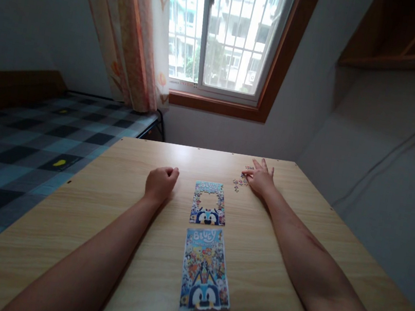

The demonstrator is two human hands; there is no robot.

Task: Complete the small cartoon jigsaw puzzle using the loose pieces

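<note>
The right hand is bending over the loose pieces, thumb and forefinger meeting at a dark piece; whether they are pinching it or only touching it, I cannot tell. Its other fingers are fanning out, probably giving the neighbouring pieces room. Those are lying around the fingertips, mostly on the near-left side, perhaps spread so that each is showing singly. Left of this grip and closer to the person, the puzzle is lying flat, its middle gap showing bare wood. Its long axis is running away from the person, the lettered edge pointing towards the window, the big blue face sitting at the near end. Nearer still, the printed sheet is pointing much the same way, presumably for comparing. Farther left of the grip, beyond the puzzle, the left hand is resting on the table, curled into a fist, seemingly holding nothing
</note>
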